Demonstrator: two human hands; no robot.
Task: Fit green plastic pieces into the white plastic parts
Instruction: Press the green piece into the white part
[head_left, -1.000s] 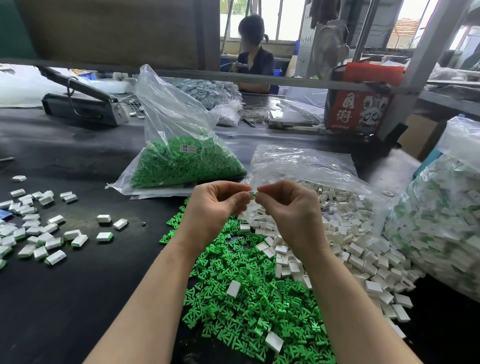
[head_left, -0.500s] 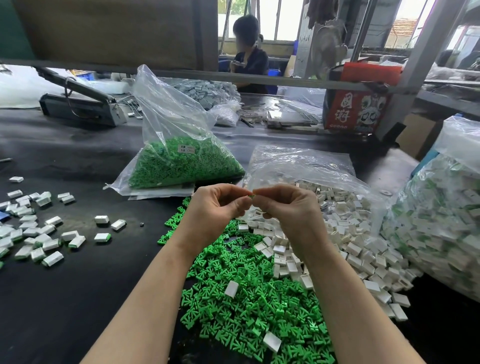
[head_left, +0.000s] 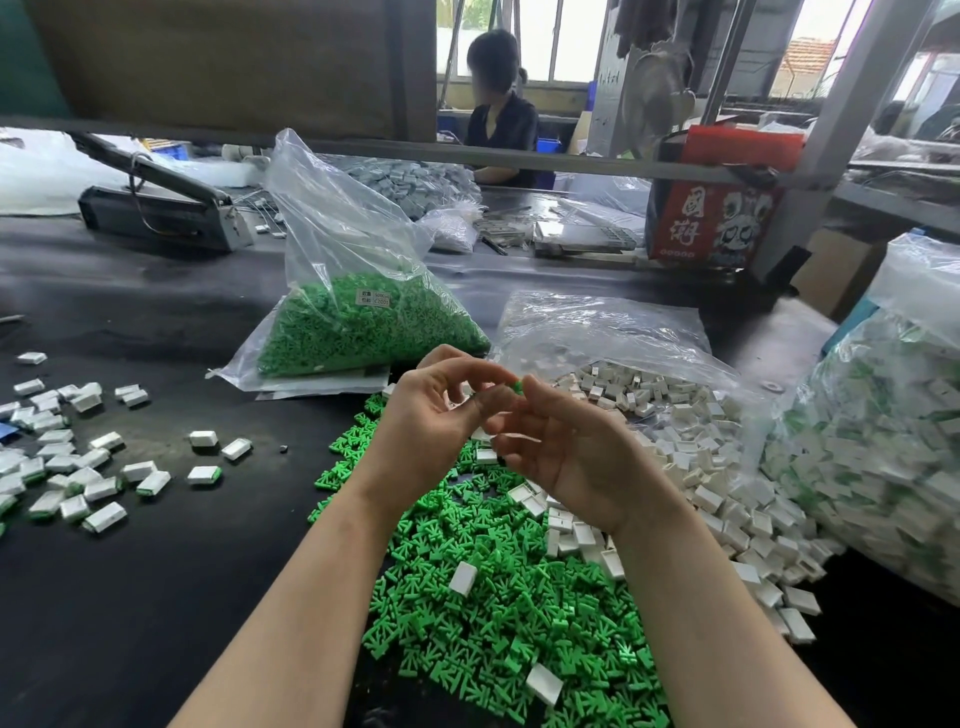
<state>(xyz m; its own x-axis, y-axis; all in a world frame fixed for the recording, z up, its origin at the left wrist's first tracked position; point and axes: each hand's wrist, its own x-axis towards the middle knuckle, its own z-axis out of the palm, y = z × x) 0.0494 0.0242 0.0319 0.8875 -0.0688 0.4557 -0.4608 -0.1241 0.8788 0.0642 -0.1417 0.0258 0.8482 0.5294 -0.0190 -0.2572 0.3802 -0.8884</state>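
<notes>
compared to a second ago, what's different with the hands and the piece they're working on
The right hand has rolled palm-up and its fingers have loosened, so a green piece now shows at its fingertips. The left hand has opened its fingers somewhat; before, both hands were pinched knuckles-up around the part. They remain together above the loose green pieces. The piles, bags and finished parts lie as before.

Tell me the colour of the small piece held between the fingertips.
Green piece, seen in the head view.

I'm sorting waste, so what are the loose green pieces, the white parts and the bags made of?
Green pieces: likely moulded plastic, glossy highlights. White parts: seemingly hard plastic, smooth boxy shells. Bags: thin clear plastic film, crinkled and shiny.
</notes>
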